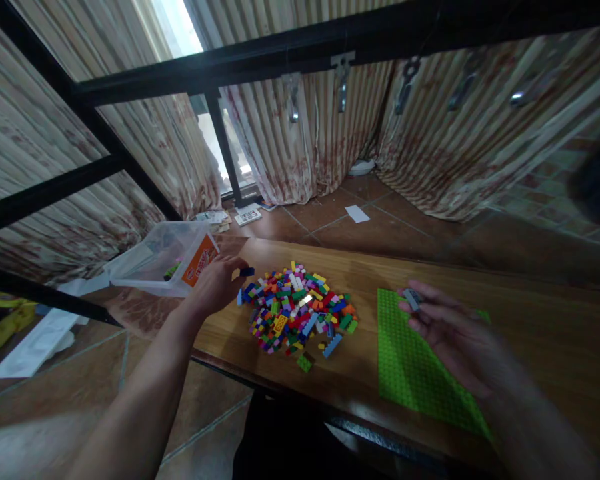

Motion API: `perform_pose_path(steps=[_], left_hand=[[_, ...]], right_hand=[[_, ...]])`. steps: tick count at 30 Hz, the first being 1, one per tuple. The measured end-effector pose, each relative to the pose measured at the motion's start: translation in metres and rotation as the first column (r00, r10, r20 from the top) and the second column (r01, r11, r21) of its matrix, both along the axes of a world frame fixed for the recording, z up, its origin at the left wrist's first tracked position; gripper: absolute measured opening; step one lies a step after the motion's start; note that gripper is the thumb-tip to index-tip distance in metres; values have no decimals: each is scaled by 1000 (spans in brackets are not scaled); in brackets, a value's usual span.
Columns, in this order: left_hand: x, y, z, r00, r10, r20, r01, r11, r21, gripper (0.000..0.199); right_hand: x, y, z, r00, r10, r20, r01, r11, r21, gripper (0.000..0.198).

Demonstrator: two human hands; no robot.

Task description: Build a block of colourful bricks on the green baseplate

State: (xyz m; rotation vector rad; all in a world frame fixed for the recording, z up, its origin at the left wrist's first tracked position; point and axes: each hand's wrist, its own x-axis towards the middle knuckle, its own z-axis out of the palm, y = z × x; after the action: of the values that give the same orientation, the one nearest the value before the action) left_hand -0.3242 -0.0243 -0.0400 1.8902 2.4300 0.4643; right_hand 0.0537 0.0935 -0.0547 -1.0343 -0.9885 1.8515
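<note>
My left hand (219, 283) pinches a dark blue building brick (247, 272) just above the left edge of a heap of mixed toy bricks (300, 310) on the wooden table. A grey brick (411, 299) is held between the fingertips of my right hand (453, 333), palm turned partly upward. That hand hovers over a green studded baseplate (410, 370), covering part of its right side. A lime green brick (305, 363) and a light blue brick (333, 346) lie at the near edge of the heap.
A clear plastic bin (167, 250) with an orange label stands left of the table (365, 267). Black metal bars (250, 63) cross in front of patterned curtains (290, 153). Papers (357, 213) lie on the tiled floor beyond the table.
</note>
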Motion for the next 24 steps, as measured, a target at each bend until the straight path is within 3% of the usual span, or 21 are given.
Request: perform_pose_path(steps=[6,9,13,15,17,20,24], left_hand=[[47,-4,6,945,-55,321,52,998,17,24],[53,0,4,908,-56,415,51,998,22,27],[68,-1,8,915,-26,402,29,1000,-2,29],[91,-2,12,921,-79,383,95,995,-24,27],[125,0,14,916,-164,367,186,982,-25,25],[185,14,14,891,-297,344,342,937,-77,21],[244,47,8,919,-313,238,350,927,-134,19]], right_hand=[[-9,-8,4,996,70,50,-67,995,-70,30],[-3,-6,-3,993,56,108,-60,998,36,36],[20,11,-14,955,-59,289,-13,970,243,40],[34,19,-18,869,-141,474,-42,934,356,38],[44,23,-21,716,-228,659,-159,867,472,32],[51,21,-25,491,-302,817,-381,770,512,27],[51,15,-28,438,-300,847,-512,692,509,30]])
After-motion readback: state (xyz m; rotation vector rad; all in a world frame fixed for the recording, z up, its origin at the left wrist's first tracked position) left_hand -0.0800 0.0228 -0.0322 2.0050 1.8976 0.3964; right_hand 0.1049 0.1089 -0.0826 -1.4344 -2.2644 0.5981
